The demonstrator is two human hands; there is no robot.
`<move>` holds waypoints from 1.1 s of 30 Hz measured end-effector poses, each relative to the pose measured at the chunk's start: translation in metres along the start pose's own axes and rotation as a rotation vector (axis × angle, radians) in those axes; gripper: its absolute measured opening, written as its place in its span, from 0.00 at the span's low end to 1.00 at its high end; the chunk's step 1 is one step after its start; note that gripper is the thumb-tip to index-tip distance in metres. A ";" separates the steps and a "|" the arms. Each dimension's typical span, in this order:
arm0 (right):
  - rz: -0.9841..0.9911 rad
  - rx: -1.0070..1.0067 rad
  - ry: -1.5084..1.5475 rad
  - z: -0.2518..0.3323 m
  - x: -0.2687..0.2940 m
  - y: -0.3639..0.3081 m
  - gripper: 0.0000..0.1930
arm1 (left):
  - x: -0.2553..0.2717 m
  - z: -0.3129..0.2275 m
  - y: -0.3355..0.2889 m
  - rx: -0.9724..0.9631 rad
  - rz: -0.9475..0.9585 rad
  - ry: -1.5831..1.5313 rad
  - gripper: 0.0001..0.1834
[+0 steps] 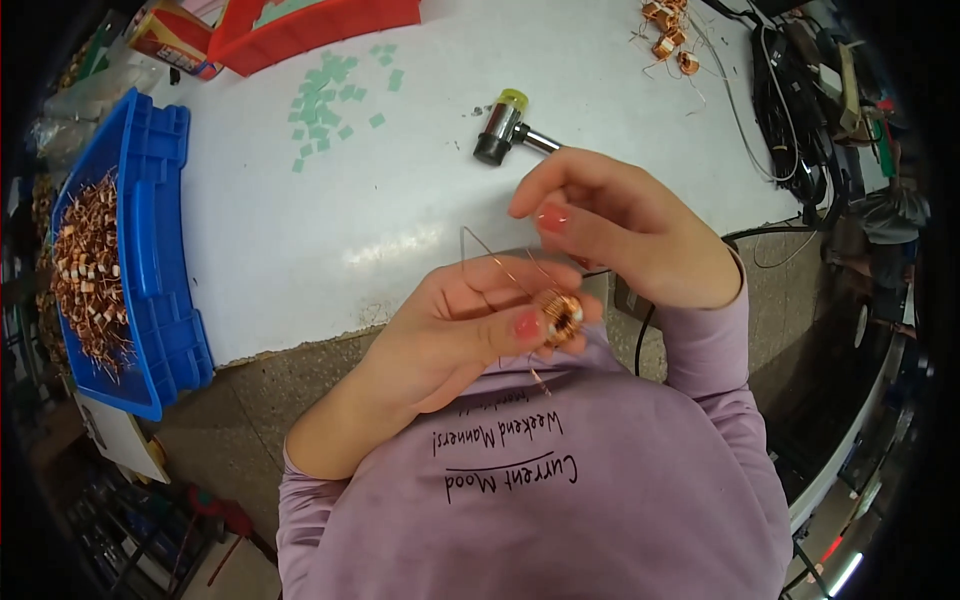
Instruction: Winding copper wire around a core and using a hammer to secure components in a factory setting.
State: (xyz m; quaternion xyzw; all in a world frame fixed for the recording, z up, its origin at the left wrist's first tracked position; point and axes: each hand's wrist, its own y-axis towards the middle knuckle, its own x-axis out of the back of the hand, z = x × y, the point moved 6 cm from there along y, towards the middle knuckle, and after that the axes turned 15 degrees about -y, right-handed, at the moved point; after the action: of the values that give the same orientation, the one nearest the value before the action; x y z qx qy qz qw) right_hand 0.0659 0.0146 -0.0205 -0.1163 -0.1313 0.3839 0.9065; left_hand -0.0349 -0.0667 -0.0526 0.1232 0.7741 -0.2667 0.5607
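Pinching a small copper coil [562,316] at centre frame with our left hand [470,325], we drew its wire [500,258] taut between the pressed fingers of our right hand [625,235].

- The bin of coils [120,270] lies on the table [330,220], left of the mallet [505,128].
- The scattered square pads [330,95] lie left of the mallet.
- The finished coils [668,32] lie behind the mallet, to its right.

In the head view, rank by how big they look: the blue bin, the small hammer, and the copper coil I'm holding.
1. blue bin
2. hammer
3. copper coil, though it sits nearer the camera
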 end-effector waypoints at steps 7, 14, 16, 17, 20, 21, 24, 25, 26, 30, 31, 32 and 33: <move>0.312 -0.099 0.065 -0.019 -0.023 0.002 0.06 | 0.001 0.013 -0.009 0.126 0.143 0.010 0.21; 0.309 0.085 0.303 -0.029 -0.021 0.000 0.01 | 0.008 0.011 -0.015 0.139 0.129 0.052 0.22; 0.149 0.225 0.086 -0.014 -0.013 -0.007 0.03 | 0.016 0.007 -0.015 0.084 0.067 0.054 0.22; -0.014 0.365 -0.136 0.001 -0.006 -0.015 0.04 | 0.023 0.004 -0.014 0.028 0.007 0.058 0.23; -0.348 0.630 -0.575 0.027 -0.003 -0.032 0.08 | 0.036 -0.002 -0.014 -0.081 -0.117 0.065 0.25; -0.330 0.510 -0.361 0.021 -0.004 -0.026 0.08 | 0.034 0.001 -0.013 -0.066 -0.070 0.043 0.24; -0.262 0.138 0.269 -0.005 -0.018 -0.012 0.08 | 0.026 0.008 -0.012 -0.026 0.068 -0.023 0.23; -0.259 0.135 0.267 -0.007 -0.019 -0.012 0.08 | 0.026 0.008 -0.011 -0.028 0.067 -0.027 0.23; -0.202 0.145 0.334 -0.009 -0.023 -0.012 0.09 | 0.027 0.009 -0.010 -0.014 0.062 -0.026 0.23; -0.127 0.215 0.392 -0.010 -0.028 -0.016 0.12 | 0.026 0.011 -0.008 0.026 0.039 -0.026 0.22; -0.223 0.258 0.250 -0.006 -0.025 -0.020 0.13 | 0.026 0.010 -0.008 -0.003 0.000 -0.025 0.23; -0.219 0.258 0.253 -0.008 -0.028 -0.021 0.13 | 0.026 0.008 -0.008 -0.031 -0.038 -0.024 0.23; -0.335 0.693 -0.216 0.017 -0.032 -0.035 0.11 | 0.026 0.006 -0.009 -0.059 -0.074 -0.022 0.25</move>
State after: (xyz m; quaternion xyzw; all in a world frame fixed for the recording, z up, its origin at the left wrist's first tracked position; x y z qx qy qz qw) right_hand 0.0622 -0.0303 0.0013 0.2605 -0.1059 0.2625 0.9230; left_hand -0.0431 -0.0801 -0.0759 0.0749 0.7796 -0.2657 0.5622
